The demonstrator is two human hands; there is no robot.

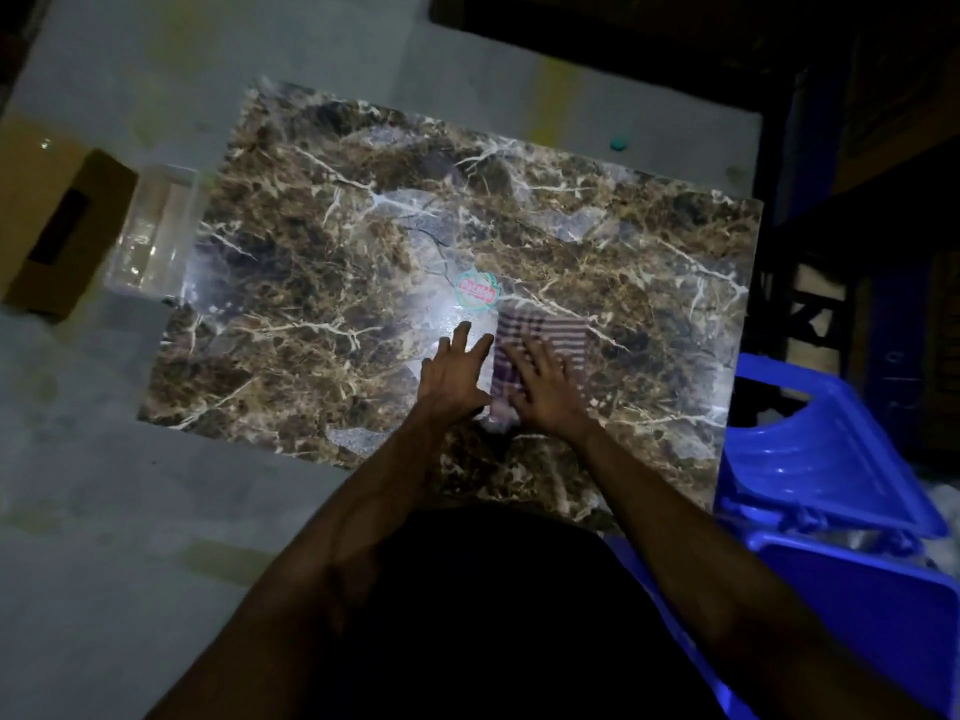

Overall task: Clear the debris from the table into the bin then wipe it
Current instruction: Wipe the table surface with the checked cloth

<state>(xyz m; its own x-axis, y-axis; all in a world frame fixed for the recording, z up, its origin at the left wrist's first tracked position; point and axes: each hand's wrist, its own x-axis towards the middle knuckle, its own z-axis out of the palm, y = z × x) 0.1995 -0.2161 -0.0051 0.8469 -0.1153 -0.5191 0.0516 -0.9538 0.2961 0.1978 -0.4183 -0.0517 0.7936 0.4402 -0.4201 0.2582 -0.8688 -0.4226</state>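
Dim light is falling on a bare floor, where a cardboard box and a clear plastic container are sitting well to the left of the left hand, beside the marble-patterned worktop. That hand is lying flat on the worktop with fingers spread and straight, holding nothing, just beside the cloth's left edge. Just beyond its fingertips a round sticker is showing red lettering too blurred to read. The striped cloth is lying folded under the right hand, whose fingers are pressing straight and splayed on top of it. It is looking soft, light and limp, likely to bunch or slide on the glossy surface, so flat palm pressure over its middle seems the best hold. To the right of the right hand, a blue bin is standing off the worktop's edge.
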